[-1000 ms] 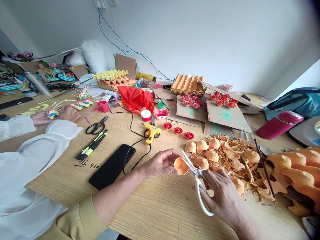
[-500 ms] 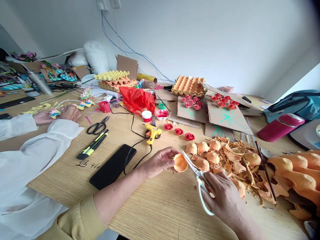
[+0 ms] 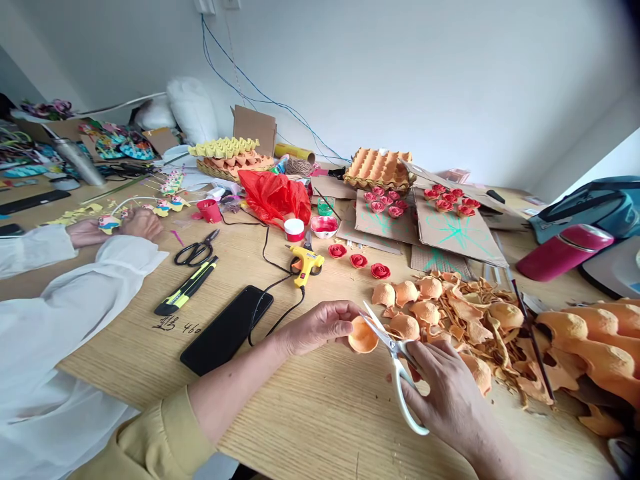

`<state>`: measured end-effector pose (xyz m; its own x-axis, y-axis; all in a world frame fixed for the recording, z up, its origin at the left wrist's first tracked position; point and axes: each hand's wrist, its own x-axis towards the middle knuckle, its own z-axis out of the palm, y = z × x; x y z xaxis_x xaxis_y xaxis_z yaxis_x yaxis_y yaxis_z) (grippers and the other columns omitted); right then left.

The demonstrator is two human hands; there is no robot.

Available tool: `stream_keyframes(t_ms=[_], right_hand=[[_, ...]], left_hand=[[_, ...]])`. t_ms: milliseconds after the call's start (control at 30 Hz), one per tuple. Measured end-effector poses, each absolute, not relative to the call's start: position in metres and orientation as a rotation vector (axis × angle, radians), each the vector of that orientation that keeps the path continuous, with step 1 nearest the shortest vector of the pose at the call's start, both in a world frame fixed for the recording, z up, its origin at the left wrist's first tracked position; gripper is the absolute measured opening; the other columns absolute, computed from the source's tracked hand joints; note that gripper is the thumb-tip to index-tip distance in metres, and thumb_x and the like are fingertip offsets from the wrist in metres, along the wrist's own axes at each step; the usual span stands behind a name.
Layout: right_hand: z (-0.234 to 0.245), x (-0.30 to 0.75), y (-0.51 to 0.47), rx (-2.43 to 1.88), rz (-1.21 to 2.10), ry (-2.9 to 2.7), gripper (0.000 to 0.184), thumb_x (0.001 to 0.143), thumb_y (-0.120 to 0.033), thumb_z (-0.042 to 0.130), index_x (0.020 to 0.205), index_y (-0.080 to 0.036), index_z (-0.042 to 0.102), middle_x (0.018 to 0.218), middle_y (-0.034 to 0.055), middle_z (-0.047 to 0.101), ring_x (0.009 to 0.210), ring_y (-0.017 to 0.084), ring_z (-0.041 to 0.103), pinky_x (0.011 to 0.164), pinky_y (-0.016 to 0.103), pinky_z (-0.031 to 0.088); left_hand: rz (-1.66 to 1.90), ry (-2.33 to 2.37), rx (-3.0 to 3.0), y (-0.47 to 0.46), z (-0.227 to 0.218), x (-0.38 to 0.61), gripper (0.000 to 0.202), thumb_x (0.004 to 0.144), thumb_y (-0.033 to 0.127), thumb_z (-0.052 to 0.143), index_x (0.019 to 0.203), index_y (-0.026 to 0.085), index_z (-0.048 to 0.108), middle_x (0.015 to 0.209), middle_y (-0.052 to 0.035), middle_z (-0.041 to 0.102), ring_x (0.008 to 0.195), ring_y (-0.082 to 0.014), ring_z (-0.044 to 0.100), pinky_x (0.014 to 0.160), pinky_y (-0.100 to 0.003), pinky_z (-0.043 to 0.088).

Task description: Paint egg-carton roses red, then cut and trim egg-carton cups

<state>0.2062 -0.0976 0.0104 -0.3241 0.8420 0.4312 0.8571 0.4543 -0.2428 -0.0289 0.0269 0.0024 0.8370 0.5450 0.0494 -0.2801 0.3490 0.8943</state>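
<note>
Between the thumb and fingers of my left hand (image 3: 320, 327) is a small orange egg carton cup (image 3: 363, 335), its hollow side facing me. White-handled scissors (image 3: 400, 380) are in my right hand (image 3: 443, 383), fingers through the handle loops. Their parted blades reach the cup's upper right rim. Just beyond lie several cut egg carton cups (image 3: 404, 327), domes up, beside a heap of carton scraps (image 3: 467, 313). Three red paper-pulp roses (image 3: 359, 261) stand in a row behind my left hand.
A yellow glue gun (image 3: 303, 263), a black phone (image 3: 227, 330), a box cutter (image 3: 186, 287) and black scissors (image 3: 197, 248) lie to the left. A co-worker's hands (image 3: 143, 223) hold a small painted piece. Egg trays (image 3: 590, 333) and a pink bottle (image 3: 565, 253) stand right.
The cup has tilted and dropped slightly in my left hand. The scissors' blades have opened wider and now reach over its rim.
</note>
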Motion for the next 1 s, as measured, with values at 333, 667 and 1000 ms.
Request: stream_keyframes(t_ms=[333,667,1000], right_hand=[[0.0056,0.2060,-0.1010,-1.410,-0.084,-2.226,0.027,0.095,-0.028,0.060,0.079,-0.024,0.039,0.061,-0.0070,0.051,0.054,0.013,0.046,0.063,0.028,0.034],[0.0056,0.2061,-0.0965,-1.438,-0.065,-2.198,0.029,0.097,-0.036,0.058,0.080,-0.024,0.039,0.066,-0.0052,0.052,0.058,0.014,0.049,0.066,0.029,0.036],[0.0058,0.2077,-0.0993,-1.431,-0.049,-2.222,0.032,0.095,-0.037,0.062,0.078,-0.024,0.038,0.064,-0.0060,0.051,0.057,0.013,0.049,0.065,0.029,0.035]], left_hand=[[0.554,0.307,0.911,0.0298,-0.0022,-0.0314,0.050,0.077,0.049,0.085,0.109,0.013,0.068,0.094,-0.0071,0.068,0.077,-0.0152,0.066,0.066,-0.028,0.056],[0.513,0.265,1.141,0.0315,0.0043,-0.0300,0.056,0.070,0.047,0.090,0.111,0.015,0.068,0.100,-0.0066,0.066,0.086,-0.0163,0.064,0.071,-0.028,0.055],[0.473,0.258,1.138,0.0328,0.0043,-0.0319,0.057,0.070,0.051,0.089,0.111,0.015,0.072,0.100,-0.0073,0.071,0.085,-0.0157,0.067,0.067,-0.025,0.057]])
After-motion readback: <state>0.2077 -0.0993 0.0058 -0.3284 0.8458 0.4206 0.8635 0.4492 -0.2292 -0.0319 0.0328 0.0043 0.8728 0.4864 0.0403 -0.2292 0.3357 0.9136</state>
